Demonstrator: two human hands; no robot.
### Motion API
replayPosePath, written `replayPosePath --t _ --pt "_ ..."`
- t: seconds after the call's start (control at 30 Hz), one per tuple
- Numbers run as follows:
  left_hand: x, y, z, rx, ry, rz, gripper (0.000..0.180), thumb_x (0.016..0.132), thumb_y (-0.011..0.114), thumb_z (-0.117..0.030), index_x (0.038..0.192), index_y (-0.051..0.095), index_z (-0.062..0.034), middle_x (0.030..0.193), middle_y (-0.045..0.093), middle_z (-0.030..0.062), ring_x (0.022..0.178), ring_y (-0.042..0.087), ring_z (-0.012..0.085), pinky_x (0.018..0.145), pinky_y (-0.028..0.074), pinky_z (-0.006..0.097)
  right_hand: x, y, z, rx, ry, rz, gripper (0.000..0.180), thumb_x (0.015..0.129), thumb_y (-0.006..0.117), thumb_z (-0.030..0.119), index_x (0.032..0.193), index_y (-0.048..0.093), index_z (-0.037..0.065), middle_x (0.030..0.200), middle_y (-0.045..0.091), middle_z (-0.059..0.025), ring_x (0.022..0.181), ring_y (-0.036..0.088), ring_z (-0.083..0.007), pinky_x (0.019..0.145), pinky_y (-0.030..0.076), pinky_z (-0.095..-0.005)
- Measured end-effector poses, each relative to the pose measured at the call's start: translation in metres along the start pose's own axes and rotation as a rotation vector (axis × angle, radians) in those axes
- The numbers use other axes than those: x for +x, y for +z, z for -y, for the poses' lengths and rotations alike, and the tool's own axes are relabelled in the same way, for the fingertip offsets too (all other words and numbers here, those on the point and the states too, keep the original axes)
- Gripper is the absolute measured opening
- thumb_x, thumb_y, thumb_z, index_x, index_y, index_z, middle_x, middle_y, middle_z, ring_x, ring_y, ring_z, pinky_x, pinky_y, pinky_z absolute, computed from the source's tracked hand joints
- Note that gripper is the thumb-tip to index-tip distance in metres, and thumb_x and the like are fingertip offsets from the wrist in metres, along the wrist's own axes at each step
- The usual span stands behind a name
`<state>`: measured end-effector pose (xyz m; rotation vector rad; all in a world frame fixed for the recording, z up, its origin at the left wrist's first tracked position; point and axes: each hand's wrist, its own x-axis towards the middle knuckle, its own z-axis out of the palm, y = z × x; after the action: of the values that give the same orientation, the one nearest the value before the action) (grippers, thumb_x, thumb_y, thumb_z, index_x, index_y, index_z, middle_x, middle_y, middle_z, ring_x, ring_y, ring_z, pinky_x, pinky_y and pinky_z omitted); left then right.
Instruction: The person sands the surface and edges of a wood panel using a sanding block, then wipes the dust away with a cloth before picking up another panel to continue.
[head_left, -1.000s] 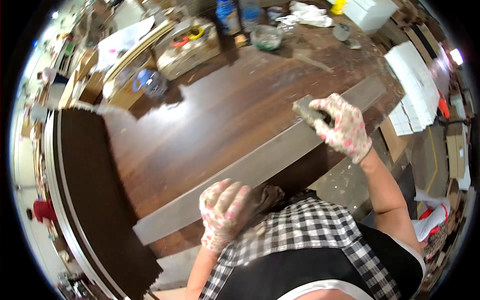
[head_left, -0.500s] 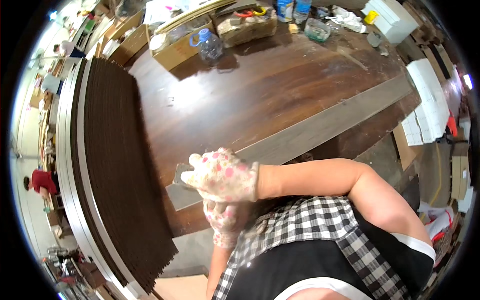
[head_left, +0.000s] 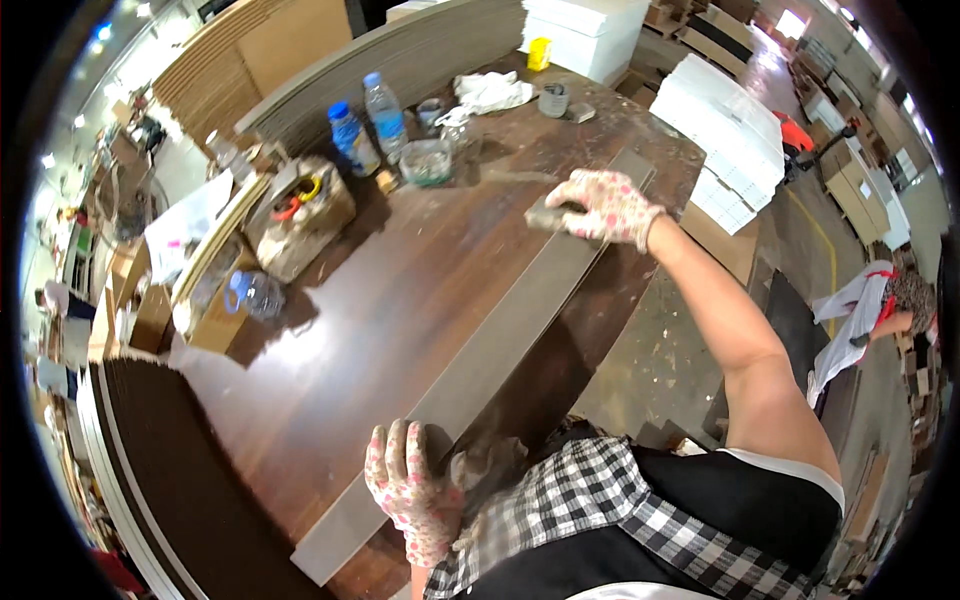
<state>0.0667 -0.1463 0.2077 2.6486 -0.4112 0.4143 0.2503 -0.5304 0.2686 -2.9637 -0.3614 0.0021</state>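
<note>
A long, narrow grey plank (head_left: 500,330) lies slantwise across the brown tabletop. My left hand (head_left: 412,495), in a white glove with pink dots, rests on its near part with fingers stretched out. Toward the plank's far end, my right hand (head_left: 610,208), gloved alike, is closed around a small grey block (head_left: 548,217). The block is at the plank's surface; its underside is hidden. Beside my left hand is a greyish crumpled thing (head_left: 487,465) that I cannot make out.
A tall stack of dark-edged boards (head_left: 170,450) stands at the near left. Bottles (head_left: 384,115), a glass dish (head_left: 426,162), a white cloth (head_left: 493,92) and a blue-handled jug (head_left: 258,296) stand along the far side. White stacked panels (head_left: 725,130) are at the right.
My right hand has moved with the block from the plank's near end to its far part. My left hand now lies outstretched on the plank. The view has turned to the right.
</note>
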Motion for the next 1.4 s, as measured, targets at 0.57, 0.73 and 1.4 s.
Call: replayPosePath --t 0.57,0.73,1.4 --pt "0.027 0.031 -0.013 0.078 -0.054 0.095 0.073 0.070 0.078 -0.041 0.129 0.056 -0.0038 0.121 0.061 0.0167 0.111 0.056 0.0387 0.096 0.043 0.049 -0.078 0.006 -0.202 0.372 0.276 -0.459 0.030 0.081 0.070 0.013 0.111 0.068 0.010 0.111 0.068 -0.0065 0.107 0.065 -0.0229 0.095 0.051 -0.0369" --pt "0.047 0.007 -0.036 0.132 0.037 0.088 0.078 0.073 0.083 -0.044 0.133 0.058 0.0001 0.113 0.064 0.0250 0.100 0.062 0.0409 0.085 0.051 0.049 -0.068 0.001 -0.221 0.515 0.288 -0.506 0.038 0.080 0.072 0.013 0.118 0.066 0.010 0.117 0.068 -0.0043 0.111 0.064 -0.0222 0.103 0.049 -0.0371" --pt "0.023 0.032 -0.014 0.134 0.008 0.023 0.073 0.086 0.063 -0.061 0.132 0.055 -0.0046 0.122 0.061 0.0180 0.111 0.057 0.0389 0.096 0.043 0.049 -0.106 0.078 -0.086 0.300 -0.053 -0.790 0.052 0.075 0.070 0.016 0.126 0.061 0.018 0.093 0.058 -0.0106 0.083 0.063 -0.0280 0.064 0.057 -0.0392"
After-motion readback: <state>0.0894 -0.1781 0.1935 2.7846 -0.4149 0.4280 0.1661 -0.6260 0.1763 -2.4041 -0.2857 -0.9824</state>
